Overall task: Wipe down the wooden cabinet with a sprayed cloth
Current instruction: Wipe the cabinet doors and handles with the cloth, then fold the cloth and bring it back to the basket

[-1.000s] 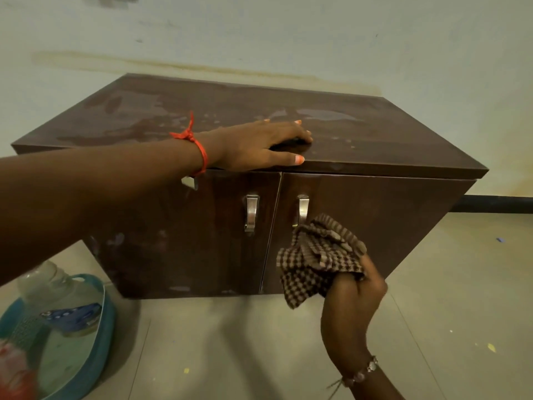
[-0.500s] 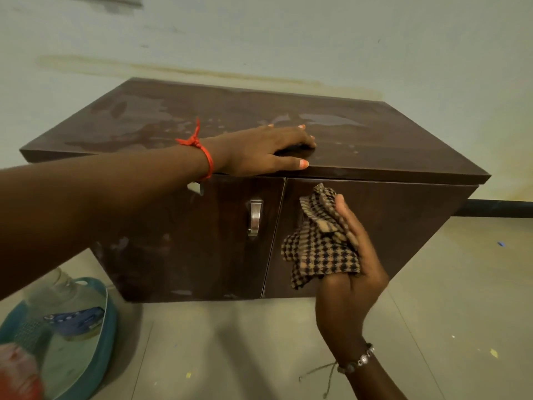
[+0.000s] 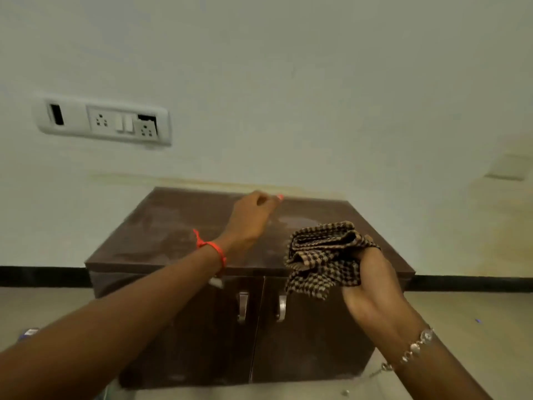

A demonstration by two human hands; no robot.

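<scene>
Your right hand (image 3: 372,287) is closed around the bunched checked cloth (image 3: 323,258), holding it at the front right edge of the wooden cabinet (image 3: 178,229), which stands against the wall. Your left hand (image 3: 251,217) reaches over the cabinet top toward the back edge, fingers loosely curled and holding nothing. A switch plate (image 3: 103,121) hangs on the wall above; no writing is readable anywhere.

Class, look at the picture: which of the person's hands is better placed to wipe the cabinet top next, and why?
The right hand: it already grips the checked cloth just above the cabinet top. The left hand is empty.
</scene>
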